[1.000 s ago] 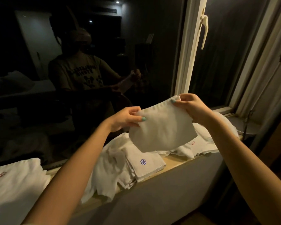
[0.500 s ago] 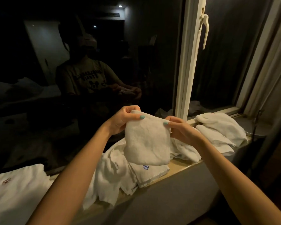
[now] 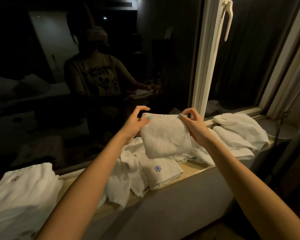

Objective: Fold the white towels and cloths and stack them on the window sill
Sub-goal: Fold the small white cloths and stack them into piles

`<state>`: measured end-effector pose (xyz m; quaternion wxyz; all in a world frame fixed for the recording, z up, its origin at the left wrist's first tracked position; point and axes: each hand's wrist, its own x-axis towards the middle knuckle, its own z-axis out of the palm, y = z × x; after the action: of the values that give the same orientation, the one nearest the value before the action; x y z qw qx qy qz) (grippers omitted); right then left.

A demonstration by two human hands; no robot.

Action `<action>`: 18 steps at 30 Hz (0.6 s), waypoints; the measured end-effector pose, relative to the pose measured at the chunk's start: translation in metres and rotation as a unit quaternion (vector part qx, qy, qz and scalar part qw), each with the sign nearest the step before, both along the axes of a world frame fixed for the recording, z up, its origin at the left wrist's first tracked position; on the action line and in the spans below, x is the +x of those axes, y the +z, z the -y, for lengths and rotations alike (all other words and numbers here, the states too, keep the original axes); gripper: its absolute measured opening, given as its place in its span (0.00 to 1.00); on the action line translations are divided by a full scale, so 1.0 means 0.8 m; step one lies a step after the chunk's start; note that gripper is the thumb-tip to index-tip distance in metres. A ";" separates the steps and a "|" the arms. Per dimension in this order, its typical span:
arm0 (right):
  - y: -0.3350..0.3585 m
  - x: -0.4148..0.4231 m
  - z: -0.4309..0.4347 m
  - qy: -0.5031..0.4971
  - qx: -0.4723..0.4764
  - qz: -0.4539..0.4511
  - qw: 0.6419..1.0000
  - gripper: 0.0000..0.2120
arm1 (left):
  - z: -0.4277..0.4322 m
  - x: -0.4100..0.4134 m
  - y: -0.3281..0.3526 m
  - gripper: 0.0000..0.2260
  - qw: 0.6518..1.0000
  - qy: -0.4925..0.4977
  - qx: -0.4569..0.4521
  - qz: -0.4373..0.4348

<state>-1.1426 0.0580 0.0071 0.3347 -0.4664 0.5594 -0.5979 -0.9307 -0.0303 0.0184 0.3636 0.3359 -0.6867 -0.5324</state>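
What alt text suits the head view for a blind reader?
The left hand and right hand pinch the top corners of a folded white cloth over a heap of unfolded cloths on the window sill. A folded stack lies far left, rumpled towels at right; the dark pane reflects the person.

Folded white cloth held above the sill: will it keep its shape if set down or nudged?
Probably floppy: the folded cloth droops below where it is held. Likely light, since pinches at two top corners carry it. Its layers may slide open if pushed over the loose cloths beneath.
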 end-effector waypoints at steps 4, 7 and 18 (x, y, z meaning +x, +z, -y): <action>-0.010 0.002 0.002 0.026 0.011 0.016 0.999 0.05 | -0.006 0.006 -0.023 0.13 0.990 -0.042 0.118 -0.064; -0.029 0.005 0.009 0.053 0.066 0.040 0.996 0.07 | -0.005 0.019 -0.047 0.10 0.985 -0.066 0.154 -0.046; -0.134 0.020 0.037 0.029 0.168 0.116 0.978 0.11 | -0.009 0.030 -0.152 0.09 0.987 0.091 0.123 0.046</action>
<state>-1.1266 0.0286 -0.1002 0.4882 -0.3473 0.5957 -0.5349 -0.9065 -0.0233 -0.1029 0.3346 0.4635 -0.5981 -0.5616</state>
